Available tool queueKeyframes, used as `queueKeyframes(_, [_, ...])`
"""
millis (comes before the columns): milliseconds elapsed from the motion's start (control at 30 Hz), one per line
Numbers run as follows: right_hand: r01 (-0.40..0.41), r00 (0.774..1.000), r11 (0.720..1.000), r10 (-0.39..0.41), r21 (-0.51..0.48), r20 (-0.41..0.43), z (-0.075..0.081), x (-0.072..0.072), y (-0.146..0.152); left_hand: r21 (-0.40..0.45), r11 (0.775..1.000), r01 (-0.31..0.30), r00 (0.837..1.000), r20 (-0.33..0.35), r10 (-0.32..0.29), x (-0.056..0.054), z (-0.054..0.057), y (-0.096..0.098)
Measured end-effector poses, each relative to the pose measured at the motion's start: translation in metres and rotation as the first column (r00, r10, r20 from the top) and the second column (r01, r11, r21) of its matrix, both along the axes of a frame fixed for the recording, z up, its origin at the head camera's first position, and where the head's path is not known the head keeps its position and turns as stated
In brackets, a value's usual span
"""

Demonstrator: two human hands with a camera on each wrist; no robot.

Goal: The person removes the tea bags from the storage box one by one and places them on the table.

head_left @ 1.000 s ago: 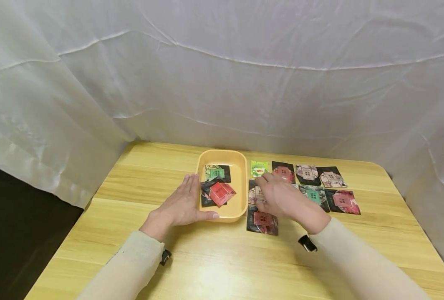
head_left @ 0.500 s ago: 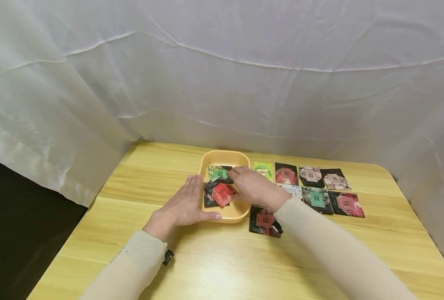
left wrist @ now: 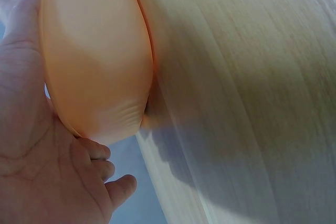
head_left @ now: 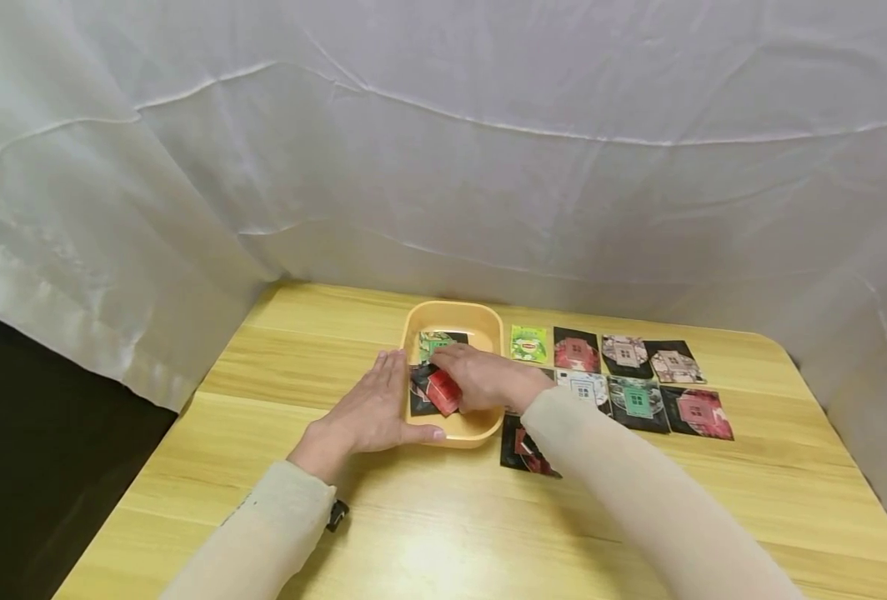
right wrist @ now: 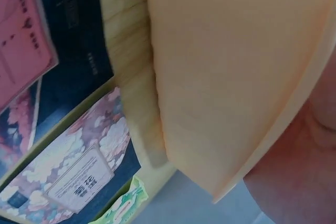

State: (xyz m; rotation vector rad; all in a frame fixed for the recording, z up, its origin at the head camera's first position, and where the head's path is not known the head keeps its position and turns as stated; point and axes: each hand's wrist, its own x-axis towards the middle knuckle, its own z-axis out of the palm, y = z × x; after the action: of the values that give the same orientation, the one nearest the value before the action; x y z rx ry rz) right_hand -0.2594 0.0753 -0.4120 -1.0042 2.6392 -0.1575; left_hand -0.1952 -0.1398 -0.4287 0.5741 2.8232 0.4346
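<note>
My left hand (head_left: 364, 412) rests against the left side of a yellow-orange plastic tray (head_left: 454, 305), its fingers straight and its thumb along the front rim. Inside the tray, the right hand (head_left: 481, 379) pinches a red tea bag packet (head_left: 442, 392), which lies partly under its fingers and looks tilted. A green-labelled tea bag packet (head_left: 432, 343) and a black one (head_left: 419, 400) lie in the tray too. In the right wrist view, the tray wall (right wrist: 226, 66) hides the fingertips of my right hand (right wrist: 289, 161).
Several tea bag packets lie in rows right of the tray: a small green one (head_left: 528, 343), a dark red one (head_left: 576, 350), a green-labelled one (head_left: 637, 402) and a pink one (head_left: 699, 412). A floral packet (right wrist: 81, 166) lies beside the tray. A curtain (head_left: 488, 183) hangs behind the table.
My right hand has moved left from the floral packet on the table into the tray, onto the red tea bag packet. The left hand has stayed at the tray.
</note>
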Motion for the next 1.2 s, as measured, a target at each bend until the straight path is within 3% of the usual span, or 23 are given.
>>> queueKeyframes(233, [-0.007, 0.999, 1.000, 0.007, 0.002, 0.035, -0.004, -0.002, -0.007, 0.004, 1.000, 0.003, 1.000, 0.002, -0.003, 0.001, 0.000, 0.000])
queueKeyframes(600, [0.151, 0.988, 0.988, -0.150, 0.035, -0.028, -0.011, -0.004, -0.012, 0.018, 1.000, 0.005, 1.000, -0.001, -0.005, 0.001, -0.001, 0.000])
queueKeyframes(933, [0.149, 0.989, 0.988, -0.148, 0.042, -0.016, -0.009, -0.003, -0.013, 0.027, 1.000, 0.002, 1.000, 0.009, -0.003, 0.000, -0.001, 0.000])
queueKeyframes(1200, [0.157, 0.985, 0.987, -0.153, 0.046, -0.073, -0.008, -0.002, -0.012, 0.027, 1.000, 0.002, 1.000, 0.010, -0.002, 0.000, -0.001, -0.001])
